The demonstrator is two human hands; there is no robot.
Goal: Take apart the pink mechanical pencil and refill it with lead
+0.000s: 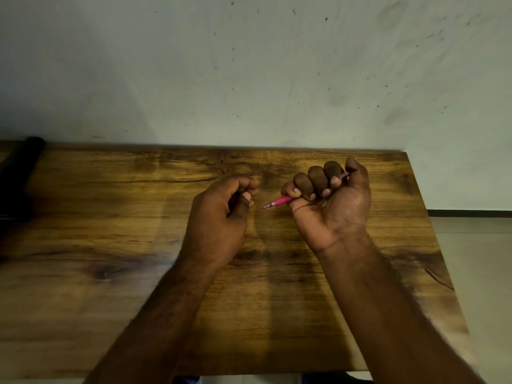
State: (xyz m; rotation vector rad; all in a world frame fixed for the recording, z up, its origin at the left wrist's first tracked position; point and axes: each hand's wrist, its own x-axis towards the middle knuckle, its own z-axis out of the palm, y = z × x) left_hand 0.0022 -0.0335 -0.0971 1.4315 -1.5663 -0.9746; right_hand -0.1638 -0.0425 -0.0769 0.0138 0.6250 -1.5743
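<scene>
My right hand [331, 202] grips the pink mechanical pencil [279, 201] in a fist, palm turned toward me. The pencil's metal tip sticks out to the left and points at my left hand; its far end shows beside my thumb at the upper right. My left hand [221, 217] hovers a short gap from the tip, fingers curled with the thumb against the fingertips. Whether it pinches something small, I cannot tell. No lead or lead case is visible.
The wooden table [110, 245] stands against a pale, spotted wall. Its right edge runs diagonally past my right forearm, with tiled floor [476, 259] beyond. A dark object [19, 176] lies at the table's far left.
</scene>
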